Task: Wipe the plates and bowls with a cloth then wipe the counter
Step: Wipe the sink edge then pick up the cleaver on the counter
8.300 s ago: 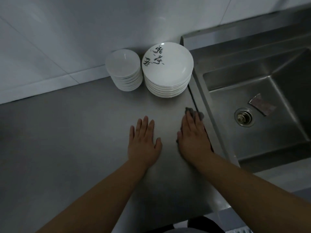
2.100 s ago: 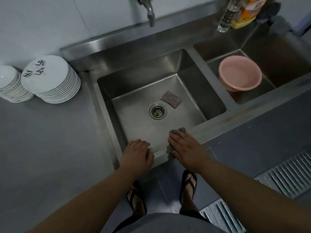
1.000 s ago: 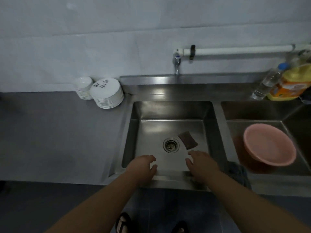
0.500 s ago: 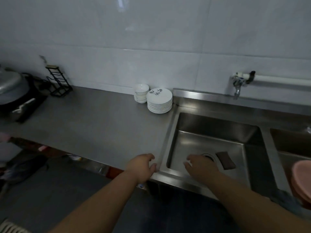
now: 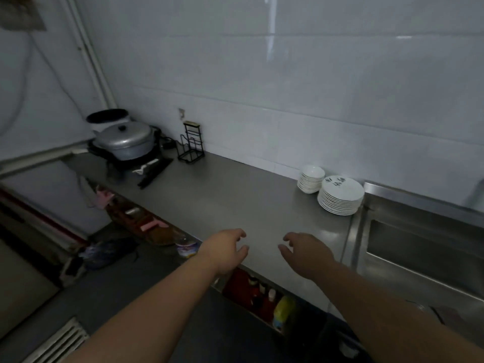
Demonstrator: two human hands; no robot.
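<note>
Dim kitchen, white-tiled wall (image 5: 288,74), long stainless counter (image 5: 235,200) running to a sink (image 5: 419,247) at right. At the far left end, lidded pot (image 5: 125,140) on a burner, black wire rack (image 5: 190,145) beside it. Bottles (image 5: 262,294) on a shelf under the counter front.

Bowls (image 5: 311,179) and plates (image 5: 340,196) in two neat stacks side by side, against the wall just beside the sink. Judged already wiped; not confirmable from this view. No streaks or wet patches discernible on the counter in this light.

Left hand (image 5: 225,251) and right hand (image 5: 306,254) over the counter's front edge, near each other, fingers loosely curled, holding nothing. Contact with the steel not determinable. Cloth not in view.

Judgement: task at or near its end. If any counter wiping remains, cloth to be fetched first.
</note>
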